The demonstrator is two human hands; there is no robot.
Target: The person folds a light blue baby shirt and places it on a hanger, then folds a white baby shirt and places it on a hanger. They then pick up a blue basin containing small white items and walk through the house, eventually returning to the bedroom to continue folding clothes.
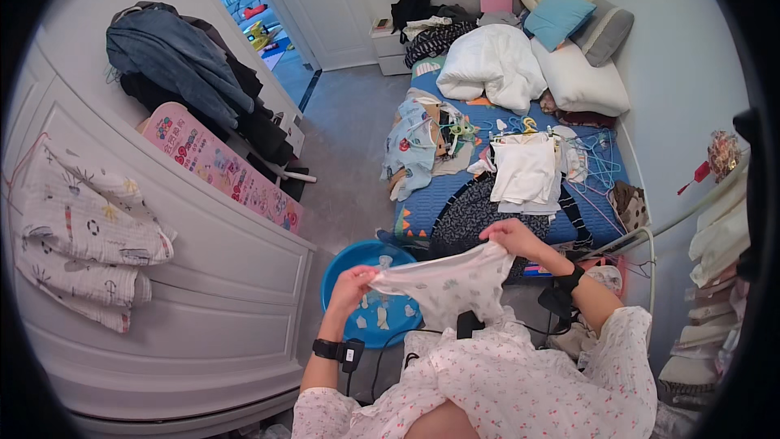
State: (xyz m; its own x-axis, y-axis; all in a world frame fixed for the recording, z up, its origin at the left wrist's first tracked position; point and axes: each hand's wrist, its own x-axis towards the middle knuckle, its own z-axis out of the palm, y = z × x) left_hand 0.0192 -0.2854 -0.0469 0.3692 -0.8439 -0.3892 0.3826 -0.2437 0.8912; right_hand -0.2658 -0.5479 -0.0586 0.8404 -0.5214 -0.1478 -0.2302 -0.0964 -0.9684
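A thin white printed cloth garment is stretched between my two hands in front of my body. My left hand pinches one upper corner, and my right hand grips the opposite upper corner. Below and behind the cloth, on the floor, stands a blue plastic basin with several small pale pieces in it. Beyond my hands, white garments lie on the bed, attached to a clip hanger. The lower part of the held garment hangs close to my patterned top.
The bed bears a white duvet, pillows, clothes and light blue hangers. White wardrobe doors with a hanging printed cloth stand at left. A metal rail with hanging clothes is at right. Black cables run from my wrist straps.
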